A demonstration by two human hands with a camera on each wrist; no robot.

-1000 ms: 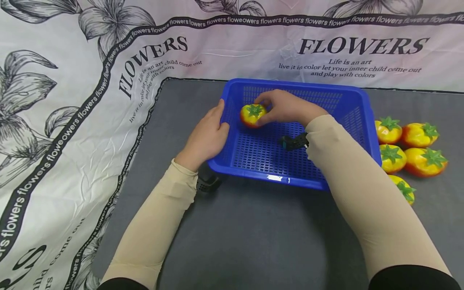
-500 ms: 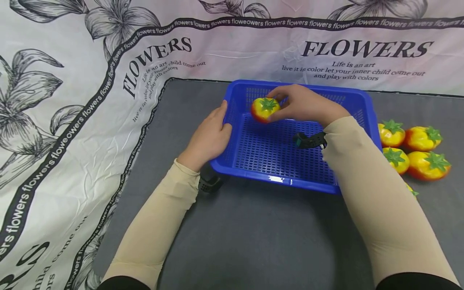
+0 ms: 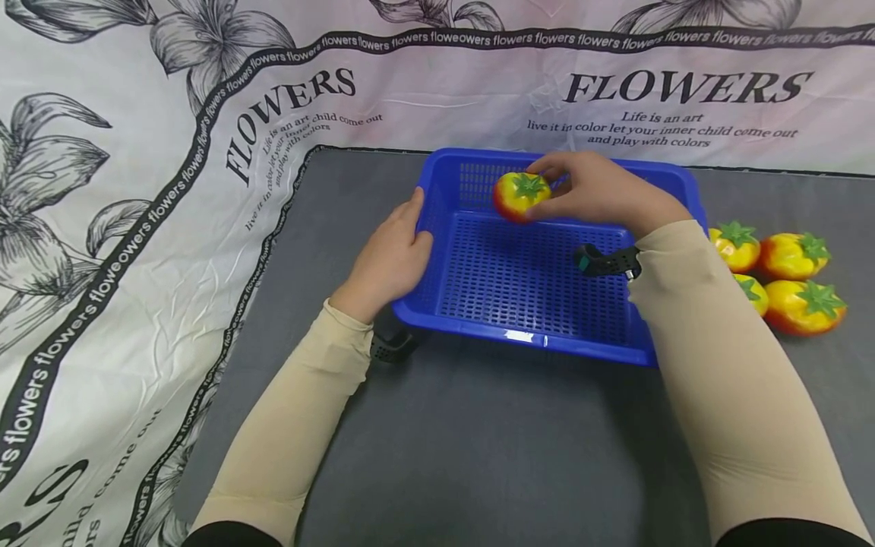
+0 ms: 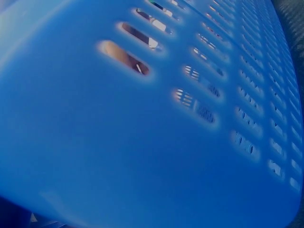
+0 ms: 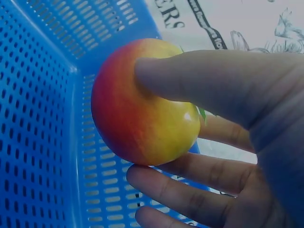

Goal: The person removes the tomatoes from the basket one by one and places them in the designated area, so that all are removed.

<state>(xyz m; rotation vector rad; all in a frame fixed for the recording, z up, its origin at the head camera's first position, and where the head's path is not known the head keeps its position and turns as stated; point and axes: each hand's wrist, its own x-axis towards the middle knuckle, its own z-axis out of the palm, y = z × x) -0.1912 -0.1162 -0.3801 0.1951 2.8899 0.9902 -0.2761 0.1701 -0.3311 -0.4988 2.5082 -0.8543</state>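
Observation:
Inside the blue plastic basket (image 3: 506, 273), toward its back, my right hand (image 3: 595, 188) pinches a yellow-and-red tomato (image 3: 516, 197) with a green leafy top. In the right wrist view the thumb presses one side of the tomato (image 5: 142, 114) and fingers support the other, over the perforated wall. My left hand (image 3: 390, 258) holds the basket's left side, thumb at the rim and the other fingers mostly hidden. The left wrist view is filled by the basket's slotted outer wall (image 4: 95, 133).
Several more tomatoes (image 3: 807, 304) lie grouped on the grey table (image 3: 492, 441), right of the basket and partly behind the right forearm. A white cloth (image 3: 465, 99) printed with flowers and lettering covers the back and left side.
My right hand has carried the tomato rightward and slightly back within the basket. The left hand keeps its place on the basket's left side, and the basket stays put.

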